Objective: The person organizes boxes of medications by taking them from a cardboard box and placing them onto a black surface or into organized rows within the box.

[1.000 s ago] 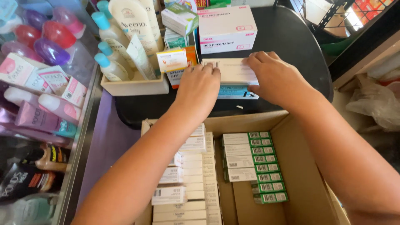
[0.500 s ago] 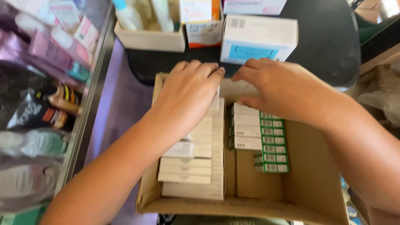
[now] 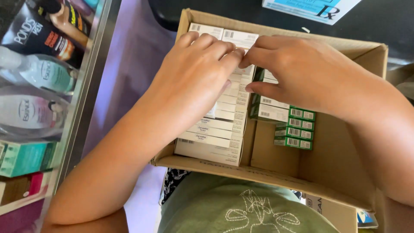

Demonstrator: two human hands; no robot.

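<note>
The left hand (image 3: 194,73) and right hand (image 3: 302,71) are meeting fingertip to fingertip, pinching a slim white carton (image 3: 241,41) atop the white row inside the open brown cardboard box (image 3: 276,172), and keeping it level with its neighbours is probably best.

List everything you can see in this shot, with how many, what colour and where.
cardboard box: one, brown, open, centre of view
white cartons: a packed stack, too many to count, left side of the box
green-ended cartons: a short stack, white with green ends, right of the white ones
white and blue carton: one, on the dark counter beyond the box
bottles and tubes: several, clear, black and pink, behind the glass case at left
teal carton: one, lower left in the case
green garment: one, bottom centre
left hand: over the white cartons, fingertips meeting the right
right hand: over the green-ended cartons
</note>
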